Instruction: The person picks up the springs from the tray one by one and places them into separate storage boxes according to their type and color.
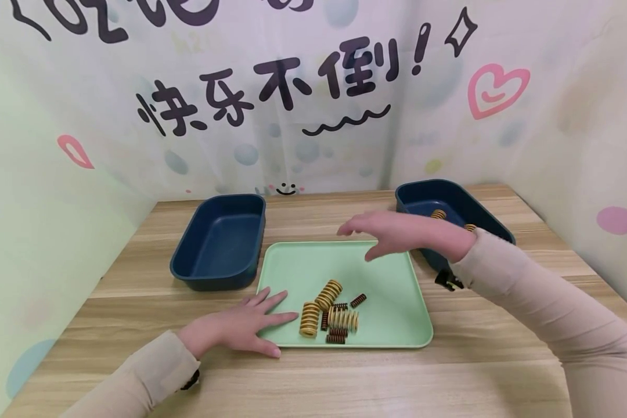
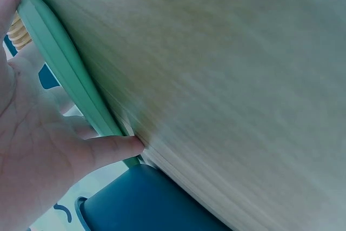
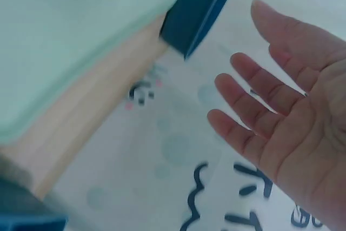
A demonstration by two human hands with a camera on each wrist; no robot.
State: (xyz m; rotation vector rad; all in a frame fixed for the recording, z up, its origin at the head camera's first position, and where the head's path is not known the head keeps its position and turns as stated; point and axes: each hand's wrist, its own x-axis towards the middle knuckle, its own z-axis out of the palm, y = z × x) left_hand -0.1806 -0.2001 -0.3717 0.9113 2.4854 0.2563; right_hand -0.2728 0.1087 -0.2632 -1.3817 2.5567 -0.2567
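Observation:
My left hand lies with spread fingers over the left edge of a light green tray. In the left wrist view its thumb and fingers touch or sit close along the tray's rim. Several large yellow springs and small dark brown springs lie grouped on the tray's front middle. Above the tray's back right part hangs my right hand, fingers loosely extended and nothing held. The right wrist view shows that same right hand with its palm bare.
A dark blue bin without visible contents stands left of the tray. Another blue bin at the back right holds yellow springs, partly hidden by my right forearm. A printed cloth hangs behind the wooden table.

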